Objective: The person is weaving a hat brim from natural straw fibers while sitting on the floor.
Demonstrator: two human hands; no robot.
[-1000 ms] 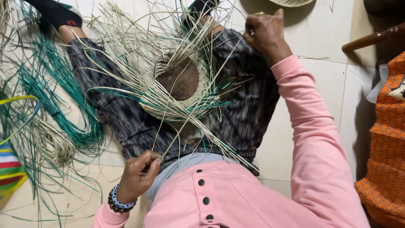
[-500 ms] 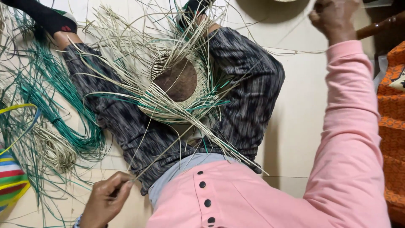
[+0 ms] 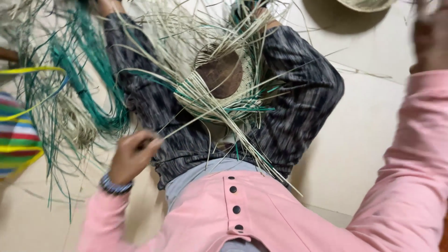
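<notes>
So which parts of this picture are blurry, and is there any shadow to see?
In the head view, the right hand at the top right corner is smeared by motion; the left hand is softly blurred too, and whether either grips a strand is unclear. The half-woven basket on the lap looks sharper. A hat at the top edge throws a soft dark shadow on the pale floor.

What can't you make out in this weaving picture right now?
Head view only:
- Right hand: motion-blurred, cut by the top right edge; grip unclear.
- Left hand: blurred; whether it pinches a straw strand is unclear.
- Woven basket: its base is hidden by loose strands.
</notes>
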